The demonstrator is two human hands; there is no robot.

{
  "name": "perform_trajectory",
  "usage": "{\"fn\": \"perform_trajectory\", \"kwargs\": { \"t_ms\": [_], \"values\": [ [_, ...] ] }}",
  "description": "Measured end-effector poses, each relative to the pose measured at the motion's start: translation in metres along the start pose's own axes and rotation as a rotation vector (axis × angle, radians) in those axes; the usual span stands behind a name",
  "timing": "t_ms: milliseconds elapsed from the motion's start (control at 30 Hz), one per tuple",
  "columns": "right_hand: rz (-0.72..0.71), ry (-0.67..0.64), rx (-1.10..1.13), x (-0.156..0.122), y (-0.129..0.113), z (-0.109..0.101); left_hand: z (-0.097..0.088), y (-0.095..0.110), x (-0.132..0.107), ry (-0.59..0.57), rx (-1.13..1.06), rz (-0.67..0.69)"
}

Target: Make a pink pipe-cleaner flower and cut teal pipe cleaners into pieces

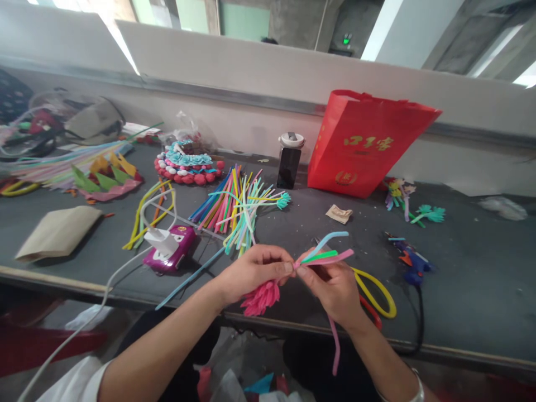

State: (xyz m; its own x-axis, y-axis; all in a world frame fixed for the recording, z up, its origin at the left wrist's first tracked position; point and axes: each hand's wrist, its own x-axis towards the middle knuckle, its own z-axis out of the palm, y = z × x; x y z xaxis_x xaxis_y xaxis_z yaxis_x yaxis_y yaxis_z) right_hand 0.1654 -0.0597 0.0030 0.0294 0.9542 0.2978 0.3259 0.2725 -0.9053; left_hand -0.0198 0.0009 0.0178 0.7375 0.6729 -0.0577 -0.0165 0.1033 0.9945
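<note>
The tall, upright red carrier bag (371, 159) right of centre in the upper half of the frame bears large gold Chinese characters (367, 143): 口子, then a third resembling 窖. Below, a round gold wreath emblem (345, 177) encloses a blurred character; small gold marks (321, 134) on its side are illegible. The small lit green sign (347, 39), upper right, is too small to read.

Both hands (255, 271) (335, 287) pinching fuzzy stems (320, 257), pink flower (262, 298)
</note>
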Motion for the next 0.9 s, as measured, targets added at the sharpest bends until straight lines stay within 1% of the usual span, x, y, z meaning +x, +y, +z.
{"fn": "perform_trajectory", "kwargs": {
  "t_ms": [33, 67, 100, 200, 233, 300, 400, 533, 700, 800, 900],
  "values": [
    [0.009, 0.028, -0.032, 0.0, 0.001, 0.001, -0.001, 0.002, 0.0, 0.002, 0.045, 0.002],
    [0.023, 0.045, -0.055, 0.0, 0.003, 0.002, -0.001, 0.003, 0.001, 0.021, 0.133, 0.032],
    [0.046, 0.052, -0.066, 0.0, 0.006, 0.003, -0.001, 0.005, 0.001, 0.063, 0.257, 0.093],
    [0.136, 0.047, -0.024, 0.002, 0.014, 0.007, 0.0, 0.007, 0.003, 0.264, 0.69, 0.345],
    [0.165, 0.051, 0.004, 0.002, 0.015, 0.009, 0.002, 0.006, 0.004, 0.316, 0.817, 0.405],
    [0.218, 0.074, 0.053, 0.003, 0.018, 0.012, 0.006, 0.002, 0.005, 0.368, 1.022, 0.471],
    [0.286, 0.113, 0.127, 0.004, 0.017, 0.017, 0.013, -0.006, 0.005, 0.411, 1.234, 0.535],
    [0.344, 0.136, 0.231, 0.005, 0.014, 0.021, 0.02, -0.01, 0.005, 0.447, 1.396, 0.582],
    [0.365, 0.142, 0.226, 0.004, 0.014, 0.024, 0.022, -0.009, 0.005, 0.513, 1.515, 0.592],
    [0.389, 0.156, 0.236, 0.004, 0.016, 0.026, 0.022, -0.01, 0.006, 0.514, 1.511, 0.624],
    [0.375, 0.16, 0.222, 0.003, 0.015, 0.025, 0.019, -0.011, 0.006, 0.466, 1.431, 0.648]
  ]
}}
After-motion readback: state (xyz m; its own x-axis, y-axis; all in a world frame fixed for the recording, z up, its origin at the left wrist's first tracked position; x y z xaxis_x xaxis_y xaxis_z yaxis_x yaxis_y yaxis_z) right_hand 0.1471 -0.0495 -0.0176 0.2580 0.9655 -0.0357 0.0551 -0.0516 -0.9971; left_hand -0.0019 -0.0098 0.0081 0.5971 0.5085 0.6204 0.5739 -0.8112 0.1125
